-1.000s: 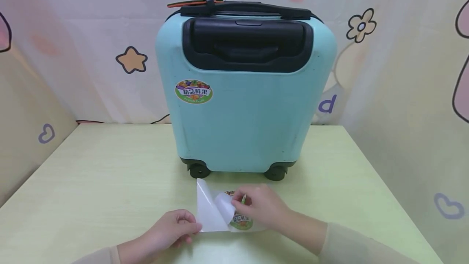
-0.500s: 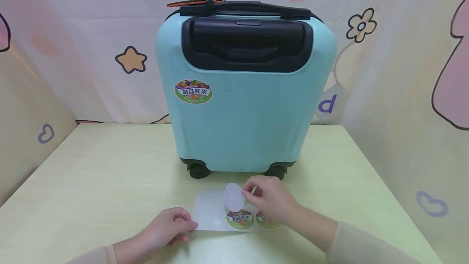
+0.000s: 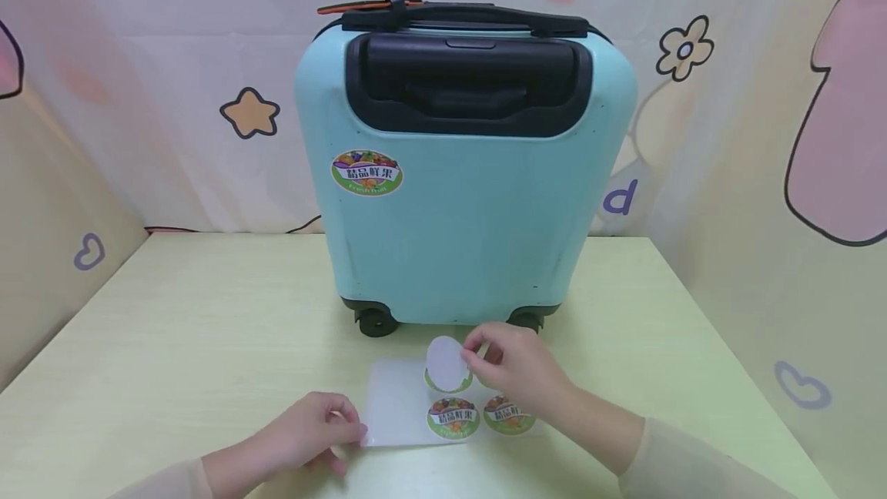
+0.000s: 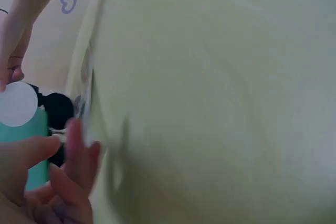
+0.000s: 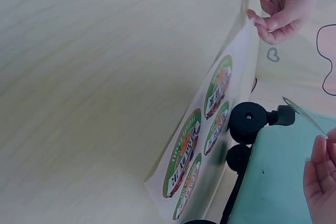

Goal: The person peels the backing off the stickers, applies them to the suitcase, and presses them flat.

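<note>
My right hand (image 3: 516,360) pinches the edge of an oval sticker (image 3: 446,363), its plain white back facing me. It is upright above a white sticker sheet (image 3: 395,403) and partly covers a printed sticker behind it. In the right wrist view the held sticker (image 5: 304,115) shows nearly edge-on. Several green fruit stickers (image 5: 184,153) remain on the sheet, whose left part is bare. At the sheet's near left corner is my left hand (image 3: 312,433). In the left wrist view its thumb and fingers (image 4: 76,142) stand apart, with no paper visible between them.
Behind the sheet stands a light blue suitcase (image 3: 450,229) with black wheels (image 3: 377,322) and a black handle (image 3: 471,18). A matching fruit sticker (image 3: 367,173) is on its upper left. The pale table (image 3: 208,314) is bordered by patterned cloth (image 3: 138,137).
My right hand has lifted the sticker off the sheet and moved slightly up and right. The sheet's raised corner has come down flat. My left hand has shifted a little left.
</note>
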`<state>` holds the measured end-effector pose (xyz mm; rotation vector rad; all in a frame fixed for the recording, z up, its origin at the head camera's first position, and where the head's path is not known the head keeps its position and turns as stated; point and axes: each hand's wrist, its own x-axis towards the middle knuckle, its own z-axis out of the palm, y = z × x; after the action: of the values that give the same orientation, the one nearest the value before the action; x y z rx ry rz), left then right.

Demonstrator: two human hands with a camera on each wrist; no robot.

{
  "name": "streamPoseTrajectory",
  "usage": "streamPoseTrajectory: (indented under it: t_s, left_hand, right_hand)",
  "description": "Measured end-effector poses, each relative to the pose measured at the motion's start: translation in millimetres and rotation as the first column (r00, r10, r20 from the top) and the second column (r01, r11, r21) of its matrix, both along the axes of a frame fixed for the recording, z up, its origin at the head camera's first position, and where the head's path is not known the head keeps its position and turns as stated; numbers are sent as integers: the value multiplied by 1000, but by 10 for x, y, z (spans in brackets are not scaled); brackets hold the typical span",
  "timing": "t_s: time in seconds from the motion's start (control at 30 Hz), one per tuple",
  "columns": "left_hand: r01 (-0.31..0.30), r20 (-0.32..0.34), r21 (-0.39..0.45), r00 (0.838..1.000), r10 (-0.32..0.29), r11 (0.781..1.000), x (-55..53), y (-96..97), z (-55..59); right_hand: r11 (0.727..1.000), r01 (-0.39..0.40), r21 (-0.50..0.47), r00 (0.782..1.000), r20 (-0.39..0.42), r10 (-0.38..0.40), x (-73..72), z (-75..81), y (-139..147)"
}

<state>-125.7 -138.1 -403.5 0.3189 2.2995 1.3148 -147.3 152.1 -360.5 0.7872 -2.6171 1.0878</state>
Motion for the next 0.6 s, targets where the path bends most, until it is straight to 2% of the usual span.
streamPoseTrajectory:
  t_s: [0.07, 0.13, 0.2, 0.27, 0.33, 0.4, 0.6]
  left_hand:
    - [50, -104, -78, 993, -58, 996, -34, -29, 84]
    - [51, -218, -126, 973, -78, 991, -65, -42, 204]
    - [21, -300, -105, 953, -51, 994, -82, -24, 343]
    - [-2, -331, -38, 944, -10, 999, -94, 15, 463]
    - [-20, -337, 23, 941, 27, 1000, -99, 72, 554]
    - [-32, -323, 72, 945, 54, 997, -102, 138, 619]
    - [-67, -190, 217, 976, 110, 974, -116, 328, 701]
  right_hand:
    - [1000, 1, -2, 1000, -22, -1, -4, 12, 5]
    - [1000, 0, -11, 999, -48, 0, -6, 28, 4]
    - [1000, 6, -15, 998, -64, -7, -10, 42, -5]
    - [1000, 14, -20, 997, -76, -16, -14, 57, -15]
    - [999, 20, -28, 997, -78, -23, -9, 76, -26]
    - [999, 26, -30, 996, -84, -28, -7, 90, -38]
    - [998, 16, -54, 997, -80, -20, 14, 118, -67]
